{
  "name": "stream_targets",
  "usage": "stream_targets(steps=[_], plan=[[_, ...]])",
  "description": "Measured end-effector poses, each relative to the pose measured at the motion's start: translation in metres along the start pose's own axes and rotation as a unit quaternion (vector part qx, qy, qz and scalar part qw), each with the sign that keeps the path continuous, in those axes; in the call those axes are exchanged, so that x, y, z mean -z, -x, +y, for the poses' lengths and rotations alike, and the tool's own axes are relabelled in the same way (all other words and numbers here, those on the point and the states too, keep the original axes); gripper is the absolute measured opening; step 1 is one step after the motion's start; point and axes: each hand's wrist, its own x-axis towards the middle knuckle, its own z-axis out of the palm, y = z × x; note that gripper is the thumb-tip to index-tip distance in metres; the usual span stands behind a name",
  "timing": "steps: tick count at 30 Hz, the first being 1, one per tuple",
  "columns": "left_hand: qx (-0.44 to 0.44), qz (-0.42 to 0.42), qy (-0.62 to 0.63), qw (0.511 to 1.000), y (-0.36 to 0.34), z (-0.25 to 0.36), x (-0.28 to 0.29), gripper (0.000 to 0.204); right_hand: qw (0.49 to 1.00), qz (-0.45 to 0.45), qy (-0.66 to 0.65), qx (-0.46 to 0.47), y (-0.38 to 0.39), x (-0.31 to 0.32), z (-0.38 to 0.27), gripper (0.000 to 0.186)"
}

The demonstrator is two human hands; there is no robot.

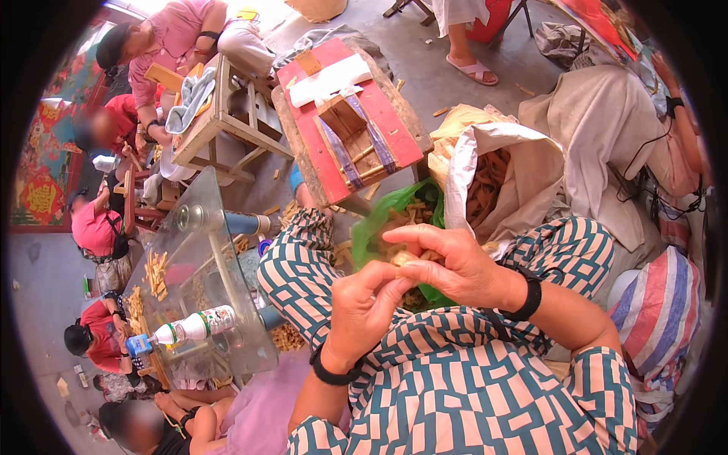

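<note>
My left hand (pixel 365 307) and my right hand (pixel 455 267) meet above my lap. Thumbs and fingertips of both pinch one small pale-yellow piece (pixel 403 259), partly covered by the fingers; its kind is not clear. Just beneath, an opened green plastic bag (pixel 373 224) holds many small tan pieces (pixel 418 213), and my hands hide part of it. Beyond it, to the right, a white woven sack (pixel 464 163) gapes open, with brown strips (pixel 489 182) inside.
Ahead stands a red-topped wooden bench (pixel 394 114) bearing a wooden jig. At left, a glass table (pixel 246 334) carries a white bottle (pixel 196 324) and tan sticks (pixel 156 274). Several people sit along the left. A striped bag (pixel 658 311) and loose cables (pixel 663 199) lie at right.
</note>
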Motion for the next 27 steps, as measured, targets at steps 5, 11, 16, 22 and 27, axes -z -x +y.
stream_targets(steps=[5, 11, 16, 22, 27], plan=[[0.085, 0.112, 0.217, 0.966, 0.002, -0.01, 0.028, 0.003, 0.983, -0.064, -0.09, -0.145, 0.004, 0.033, -0.024, 0.044], [0.099, 0.057, 0.23, 0.966, 0.002, -0.032, 0.032, 0.01, 0.962, -0.124, 0.243, 0.011, 0.01, 0.038, -0.005, 0.018], [-0.019, 0.118, 0.034, 0.992, -0.009, -0.026, 0.052, 0.024, 0.879, -0.074, 0.442, 0.162, 0.006, 0.038, -0.012, 0.016], [-0.231, -0.088, -0.395, 0.885, -0.025, -0.001, 0.014, 0.037, 0.82, -0.122, 0.503, 0.242, -0.008, 0.03, -0.015, 0.013], [-0.219, -0.141, -0.433, 0.863, -0.012, -0.011, 0.016, 0.023, 0.859, -0.244, 0.424, 0.149, 0.007, 0.049, -0.01, 0.009]])
